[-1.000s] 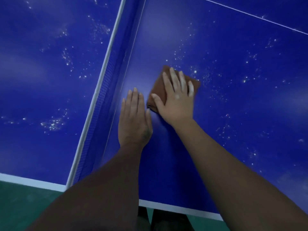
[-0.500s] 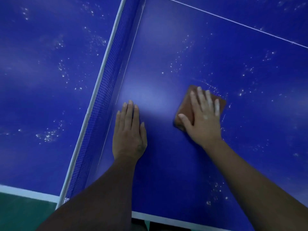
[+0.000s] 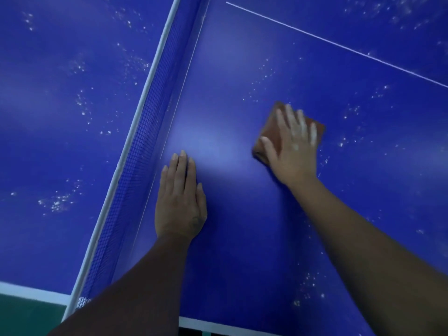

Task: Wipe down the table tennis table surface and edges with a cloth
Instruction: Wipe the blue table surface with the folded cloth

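Head view: pressed likely soft, light cloth [image 3: 271, 133] onto table [image 3: 242, 251] under flat, straight-fingered right hand [image 3: 294, 151]; rested left hand [image 3: 180, 202] flat, gripping nothing.

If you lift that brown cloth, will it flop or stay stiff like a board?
Probably flop: the cloth looks like a soft folded pad with rounded edges. It likely slides easily, since the table is smooth and the right hand presses flat on it. Probably light, being hardly bigger than the hand.
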The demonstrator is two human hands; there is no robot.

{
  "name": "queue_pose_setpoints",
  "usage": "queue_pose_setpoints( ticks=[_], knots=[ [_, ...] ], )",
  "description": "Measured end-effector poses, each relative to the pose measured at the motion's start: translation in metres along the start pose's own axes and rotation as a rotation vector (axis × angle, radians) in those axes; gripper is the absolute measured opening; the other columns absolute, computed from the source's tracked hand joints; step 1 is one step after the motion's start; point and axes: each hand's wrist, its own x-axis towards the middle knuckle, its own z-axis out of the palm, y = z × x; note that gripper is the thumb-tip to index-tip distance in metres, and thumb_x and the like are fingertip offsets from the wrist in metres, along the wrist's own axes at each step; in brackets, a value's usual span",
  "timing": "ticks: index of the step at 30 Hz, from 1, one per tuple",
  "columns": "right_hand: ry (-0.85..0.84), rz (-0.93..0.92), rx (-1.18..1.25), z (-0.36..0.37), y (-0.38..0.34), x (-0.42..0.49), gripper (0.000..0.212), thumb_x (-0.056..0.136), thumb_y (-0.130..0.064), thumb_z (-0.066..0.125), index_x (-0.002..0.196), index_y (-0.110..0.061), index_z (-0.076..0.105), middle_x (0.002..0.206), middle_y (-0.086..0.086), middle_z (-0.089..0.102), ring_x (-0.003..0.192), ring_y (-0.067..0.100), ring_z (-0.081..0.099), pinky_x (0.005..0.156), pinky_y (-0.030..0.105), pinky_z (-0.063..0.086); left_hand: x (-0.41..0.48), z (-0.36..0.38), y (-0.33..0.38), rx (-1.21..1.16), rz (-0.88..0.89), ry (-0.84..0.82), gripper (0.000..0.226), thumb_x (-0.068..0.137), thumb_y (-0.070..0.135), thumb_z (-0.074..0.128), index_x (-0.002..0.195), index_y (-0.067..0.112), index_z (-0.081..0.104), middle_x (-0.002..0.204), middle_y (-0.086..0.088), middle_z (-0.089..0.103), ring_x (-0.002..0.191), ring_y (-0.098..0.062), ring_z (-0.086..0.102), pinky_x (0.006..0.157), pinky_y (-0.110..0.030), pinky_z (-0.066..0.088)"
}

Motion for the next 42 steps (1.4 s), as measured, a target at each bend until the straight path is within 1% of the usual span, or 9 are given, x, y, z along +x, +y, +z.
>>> queue_pose_setpoints(
  ticks=[3,9,13,19,24,28,35,38,42],
  knots=[
    [-0.071,0.085,-0.016,-0.008,0.023,-0.023,0.077,0.111,-0.06,0.034,0.172,-0.017,0.016,0.181,0.002,0.006,0.168,0.028,0.001,0.131,0.064,0.007,0.0,0.0,-0.001,0.003,0.005,0.0,0.06,0.114,0.022,0.04,0.168,-0.004,0.031,0.179,-0.019,0.023,0.168,-0.035,0.017,0.135,-0.055,0.02],
    [-0.086,-0.133,-0.011,-0.003,-0.056,0.011,0.079,0.109,-0.063,0.034,0.172,-0.017,0.018,0.181,0.004,0.008,0.167,0.03,0.003,0.132,0.061,0.002,-0.001,0.001,-0.002,0.004,0.011,0.009,0.06,0.114,0.024,0.038,0.168,-0.001,0.031,0.179,-0.018,0.023,0.168,-0.034,0.016,0.136,-0.053,0.018],
    [-0.099,-0.184,0.062,-0.002,-0.093,0.048,0.082,0.107,-0.067,0.037,0.172,-0.021,0.021,0.181,0.0,0.009,0.167,0.027,0.004,0.133,0.057,-0.002,-0.002,-0.001,-0.001,0.013,0.011,0.006,0.06,0.115,0.026,0.037,0.169,0.0,0.03,0.18,-0.016,0.022,0.169,-0.032,0.014,0.136,-0.053,0.018],
    [-0.098,-0.008,0.086,-0.014,-0.007,0.039,0.076,0.109,-0.064,0.038,0.172,-0.025,0.019,0.181,-0.003,0.01,0.167,0.025,0.005,0.133,0.057,0.002,0.009,-0.004,0.001,-0.022,0.017,0.034,0.059,0.113,0.023,0.044,0.165,-0.004,0.037,0.176,-0.02,0.03,0.167,-0.035,0.023,0.136,-0.053,0.02],
    [-0.137,0.094,0.017,-0.022,0.034,0.001,0.075,0.111,-0.057,0.028,0.173,-0.016,0.014,0.181,0.003,0.003,0.167,0.027,-0.002,0.132,0.061,0.002,0.072,0.001,0.025,-0.095,-0.059,0.039,0.063,0.113,0.027,0.05,0.166,-0.004,0.035,0.177,-0.02,0.029,0.167,-0.035,0.02,0.137,-0.051,0.016],
    [-0.105,0.011,0.003,-0.012,-0.004,0.014,0.074,0.112,-0.055,0.034,0.172,-0.016,0.014,0.181,0.004,0.003,0.168,0.028,-0.002,0.132,0.06,-0.001,0.085,0.013,0.031,0.042,-0.065,0.029,0.075,0.115,0.05,0.034,0.172,0.002,0.021,0.182,-0.015,0.014,0.17,-0.031,0.008,0.138,-0.048,0.007],
    [-0.007,-0.137,0.009,0.003,-0.077,0.087,0.071,0.111,-0.061,0.025,0.171,-0.022,0.024,0.18,-0.002,0.012,0.167,0.023,0.008,0.133,0.054,0.002,0.087,0.016,0.03,0.02,-0.061,0.089,0.076,0.112,0.05,0.044,0.169,0.002,0.031,0.18,-0.014,0.023,0.169,-0.032,0.016,0.137,-0.051,0.013],
    [0.034,-0.155,0.051,0.002,-0.045,0.1,0.068,0.111,-0.06,0.031,0.169,-0.024,0.032,0.179,-0.004,0.019,0.166,0.022,0.015,0.133,0.053,0.007,0.087,0.017,0.031,0.019,-0.07,0.095,0.076,0.111,0.049,0.046,0.169,0.003,0.032,0.18,-0.014,0.024,0.169,-0.031,0.015,0.137,-0.052,0.014],
    [0.042,0.019,0.03,-0.008,0.032,0.089,0.067,0.112,-0.057,0.035,0.17,-0.023,0.027,0.179,-0.003,0.019,0.167,0.023,0.013,0.133,0.056,0.008,0.087,0.019,0.03,0.031,-0.067,0.082,0.076,0.112,0.049,0.044,0.171,0.004,0.028,0.181,-0.011,0.021,0.17,-0.028,0.011,0.137,-0.053,0.016]
  ],
)
